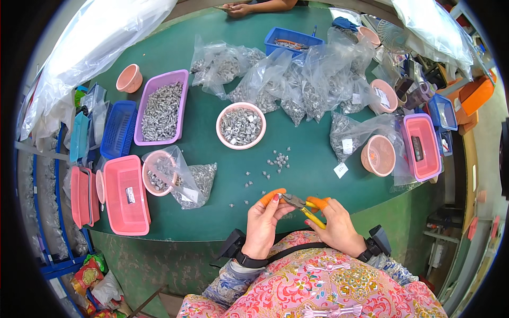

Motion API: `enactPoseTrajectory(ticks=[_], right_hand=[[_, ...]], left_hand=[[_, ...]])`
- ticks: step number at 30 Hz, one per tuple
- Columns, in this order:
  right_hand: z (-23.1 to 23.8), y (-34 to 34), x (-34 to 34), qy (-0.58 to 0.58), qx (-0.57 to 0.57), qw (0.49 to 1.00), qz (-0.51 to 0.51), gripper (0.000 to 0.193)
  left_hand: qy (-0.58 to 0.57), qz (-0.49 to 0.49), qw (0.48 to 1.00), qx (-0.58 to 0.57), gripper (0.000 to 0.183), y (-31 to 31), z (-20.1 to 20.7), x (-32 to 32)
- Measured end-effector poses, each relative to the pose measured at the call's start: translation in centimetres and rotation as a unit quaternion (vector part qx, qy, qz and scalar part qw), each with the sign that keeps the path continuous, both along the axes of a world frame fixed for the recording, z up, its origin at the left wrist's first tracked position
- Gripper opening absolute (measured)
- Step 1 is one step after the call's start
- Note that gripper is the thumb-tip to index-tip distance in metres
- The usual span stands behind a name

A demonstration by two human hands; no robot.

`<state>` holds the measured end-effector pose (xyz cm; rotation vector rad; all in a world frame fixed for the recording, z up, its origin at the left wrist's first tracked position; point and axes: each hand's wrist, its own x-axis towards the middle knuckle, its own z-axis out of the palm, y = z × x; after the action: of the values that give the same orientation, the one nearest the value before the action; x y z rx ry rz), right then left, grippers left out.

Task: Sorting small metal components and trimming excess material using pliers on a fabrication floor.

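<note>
pink floral apron (339, 289), left grip (263, 222) tight on metal piece (281, 196), right grip (339, 225) around pliers (312, 216)

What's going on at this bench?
A person is working at a green table. Their right hand grips yellow-handled pliers; the left hand appears to pinch a small metal part at the tips. Loose metal pieces lie scattered ahead. Beyond them, a round pink bowl and a purple tray hold many more pieces.
</note>
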<state>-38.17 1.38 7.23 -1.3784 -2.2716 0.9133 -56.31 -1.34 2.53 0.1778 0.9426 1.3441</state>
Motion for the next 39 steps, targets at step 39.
enactPoseTrajectory(ticks=[39], right_hand=[[-0.5, 0.3, -0.3, -0.006, -0.078, 0.997, -0.018, 0.048]], left_hand=[[-0.043, 0.009, 0.999, -0.003, 0.025, 0.2, -1.0, 0.0]])
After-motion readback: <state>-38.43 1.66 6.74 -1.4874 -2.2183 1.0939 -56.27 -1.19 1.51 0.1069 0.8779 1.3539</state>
